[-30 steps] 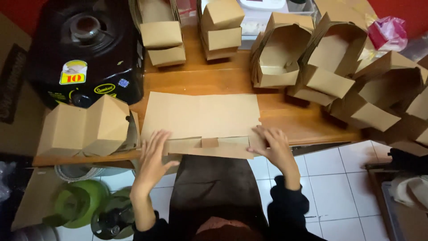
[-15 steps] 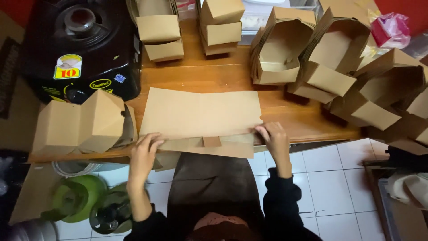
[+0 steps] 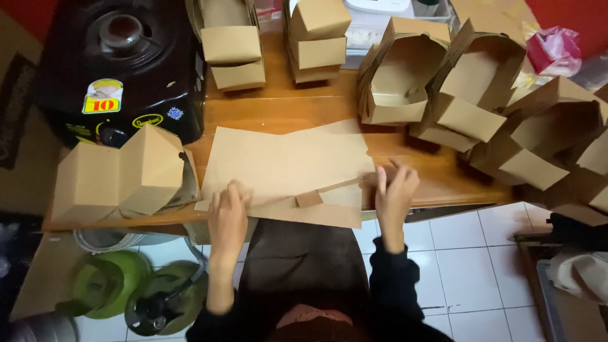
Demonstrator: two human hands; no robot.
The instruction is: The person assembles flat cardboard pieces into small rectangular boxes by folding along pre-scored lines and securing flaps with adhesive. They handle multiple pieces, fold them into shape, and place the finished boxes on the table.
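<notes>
A wooden table point(image 3: 278, 107) runs across the view above a white tiled floor point(image 3: 468, 266), crowded with brown paper boxes. At the middle of it lies the flat cardboard blank point(image 3: 285, 164), spread wide, its near edge at the table's front rim.

The left hand point(image 3: 228, 212) lies palm-down on the blank's 7 o'clock corner, fingers spread and pressing, closed around nothing. The right hand point(image 3: 396, 190), at the blank's 4 o'clock corner, curls its fingers at the edge of the near flap point(image 3: 323, 201); whether it truly pinches the flap or only pushes it cannot be told from this view.

Against half a second ago, the near flap has lifted: its right end now stands away from the sheet along a slanted crease, where before it lay flat and level. The right hand has risen and turned inward, while the left has slid slightly up onto the sheet. By the look of it the fold along the front edge is under way, with the left hand steadying the sheet.

At 9 o'clock from the blank sits a folded box point(image 3: 120, 174), closed and tilted. At 10 o'clock stands a black stove point(image 3: 120, 69). At 12 o'clock are two stacks of closed boxes point(image 3: 316, 41), and from 1 to 3 o'clock nested open boxes point(image 3: 468, 95). Green gas cylinders point(image 3: 126, 294) stand on the floor at 8 o'clock.
</notes>
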